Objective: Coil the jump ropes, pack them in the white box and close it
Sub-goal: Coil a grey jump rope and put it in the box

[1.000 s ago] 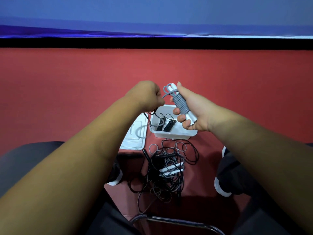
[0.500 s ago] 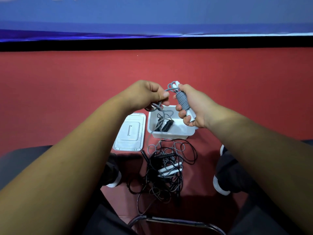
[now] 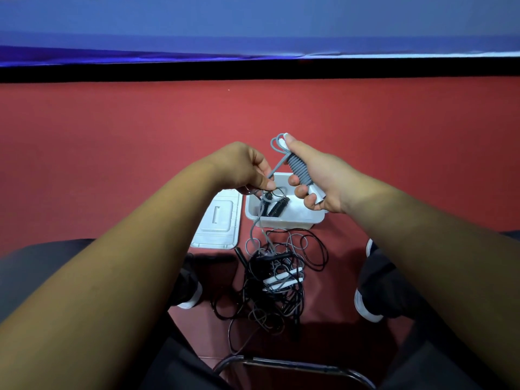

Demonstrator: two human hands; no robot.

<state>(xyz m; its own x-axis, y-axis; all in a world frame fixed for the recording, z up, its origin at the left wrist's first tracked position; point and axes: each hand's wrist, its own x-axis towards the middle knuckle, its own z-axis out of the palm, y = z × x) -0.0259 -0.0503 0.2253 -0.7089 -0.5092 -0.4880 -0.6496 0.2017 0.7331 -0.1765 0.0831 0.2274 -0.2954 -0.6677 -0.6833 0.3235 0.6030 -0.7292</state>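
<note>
Underfoot, red floor (image 3: 112, 164) runs back to a black strip and a blue wall. The person sits on a metal-framed chair (image 3: 295, 364), both bare forearms reaching forward, dark shoes planted apart on the floor.

Between the feet lies a tangle of jump ropes (image 3: 275, 282): black and grey cords looped over one another, with white handles showing in the middle.

Just beyond the tangle stands the white box (image 3: 289, 222), open. Its lid (image 3: 218, 220) lies flat on the floor just to its left.

Right hand (image 3: 323, 181) is held above the box, fingers curled round a grey jump rope (image 3: 299, 171). Its cord is wound tightly about the white handles, which stick out at top and bottom of the fist.

Left hand (image 3: 242, 164) is level with it, thumb and fingertips pinching the loose grey cord (image 3: 277, 166). That cord runs from the wound bundle through the pinch, then drops past the box's near-left corner into the tangle.

Inside the box: one black coiled rope (image 3: 277, 206), lying toward the left side.
</note>
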